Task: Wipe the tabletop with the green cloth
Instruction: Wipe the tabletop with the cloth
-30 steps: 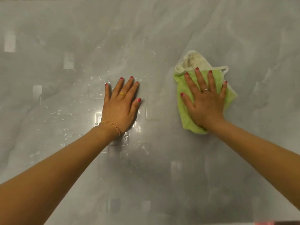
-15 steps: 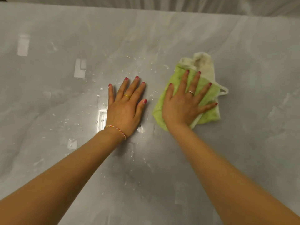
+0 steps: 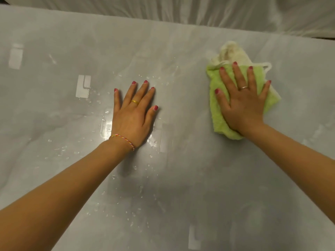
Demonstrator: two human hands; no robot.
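Green cloth (image 3: 220, 115) lay bunched on the desk (image 3: 199, 178) at far right, pinned under the spread, flat right hand (image 3: 242, 107); left hand (image 3: 133, 117) splayed flat, bracing amid water droplets (image 3: 90, 98), so the stroke would best sweep left with even palm pressure.

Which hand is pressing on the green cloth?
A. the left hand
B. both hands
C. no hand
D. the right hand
D: the right hand lies flat on the green cloth, while the left hand rests on the bare wet tabletop.
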